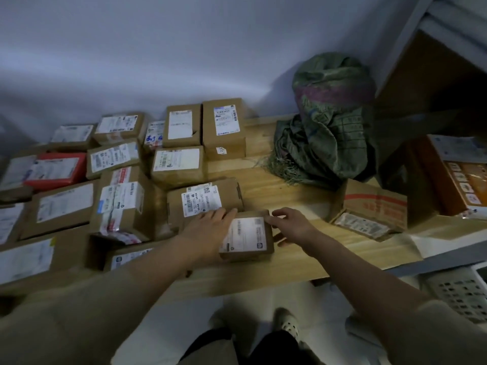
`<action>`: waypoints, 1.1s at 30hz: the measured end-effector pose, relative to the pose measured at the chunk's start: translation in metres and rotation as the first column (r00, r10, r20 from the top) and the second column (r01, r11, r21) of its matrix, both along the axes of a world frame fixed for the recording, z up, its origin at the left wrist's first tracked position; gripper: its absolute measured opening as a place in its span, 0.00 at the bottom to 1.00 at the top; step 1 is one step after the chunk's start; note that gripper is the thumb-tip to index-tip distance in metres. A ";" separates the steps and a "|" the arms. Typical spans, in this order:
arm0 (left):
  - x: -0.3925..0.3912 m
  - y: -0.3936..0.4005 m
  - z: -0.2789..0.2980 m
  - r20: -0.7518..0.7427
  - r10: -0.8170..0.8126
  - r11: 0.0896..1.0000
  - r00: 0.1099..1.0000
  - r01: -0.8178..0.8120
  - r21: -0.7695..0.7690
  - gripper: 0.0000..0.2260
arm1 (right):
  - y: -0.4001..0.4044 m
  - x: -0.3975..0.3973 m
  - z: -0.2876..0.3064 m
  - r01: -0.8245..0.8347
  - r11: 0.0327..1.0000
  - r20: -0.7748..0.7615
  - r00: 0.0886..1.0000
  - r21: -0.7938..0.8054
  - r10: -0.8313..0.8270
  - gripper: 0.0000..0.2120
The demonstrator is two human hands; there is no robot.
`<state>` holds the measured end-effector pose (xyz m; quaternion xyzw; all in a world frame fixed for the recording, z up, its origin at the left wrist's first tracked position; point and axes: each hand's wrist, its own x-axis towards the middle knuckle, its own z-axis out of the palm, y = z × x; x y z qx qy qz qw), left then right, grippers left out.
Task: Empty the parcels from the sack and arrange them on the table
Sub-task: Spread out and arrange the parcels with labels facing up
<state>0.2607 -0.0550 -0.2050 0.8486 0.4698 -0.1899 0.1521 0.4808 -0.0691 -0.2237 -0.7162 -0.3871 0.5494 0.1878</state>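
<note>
Cardboard parcel in hand: a small brown box point(246, 237) with a white label is being set down at the near middle of the wooden surface point(303, 256), its near edge lying close to the surface's near edge.
Left hand: the left hand point(208, 227) is being laid flat, fingers straight, against the box's left side and over the near edge of the labelled parcel point(204, 200) just beyond it; nothing is being gripped.
Right hand: the right hand point(292, 226) is being held with loosely curled fingers, fingertips touching the box's far right corner and the thumb low by its right side; a light pinch is being judged, not a firm hold.
Arranged parcels: rows of labelled boxes point(118, 198) are being kept on the left half of the surface, packed closely.
Sack: the green woven sack point(326, 127) is being left slumped at the far right against the wall; whether parcels remain inside cannot be told.
Loose carton: a flattened carton point(371, 209) with red print is lying to the right of the hands.
Risk, fall: the box is likely being placed too near the edge, so a nudge could be tipping it to the floor.
Risk, shove: neighbouring boxes could be getting pushed out of line by the flat left hand.
Risk, slip: a loose fingertip hold could be letting the box skew.
</note>
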 end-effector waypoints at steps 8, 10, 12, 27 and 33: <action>0.079 -0.005 0.005 0.286 0.139 0.989 0.948 -0.150 0.017 0.50 | -0.017 0.075 -0.010 -0.325 0.724 0.614 0.771 0.608 -0.170 0.16; 0.108 -0.005 0.002 0.347 0.153 0.986 0.925 -0.165 0.006 0.44 | -0.018 0.107 -0.009 -0.359 0.734 0.735 0.621 0.576 -0.273 0.25; 0.133 -0.006 -0.001 0.374 0.179 0.983 0.910 -0.180 -0.033 0.40 | -0.019 0.139 -0.004 -0.336 0.834 0.817 0.536 0.438 -0.212 0.40; 0.188 0.004 0.016 0.607 0.768 0.592 0.202 -0.583 -0.556 0.45 | -0.006 0.186 0.022 0.087 0.974 -0.039 0.996 0.210 -0.081 0.39; 0.183 -0.003 0.041 0.412 0.910 0.386 -0.032 -0.293 -0.875 0.34 | -0.001 0.171 0.039 0.071 0.996 -0.525 0.850 0.062 -0.028 0.18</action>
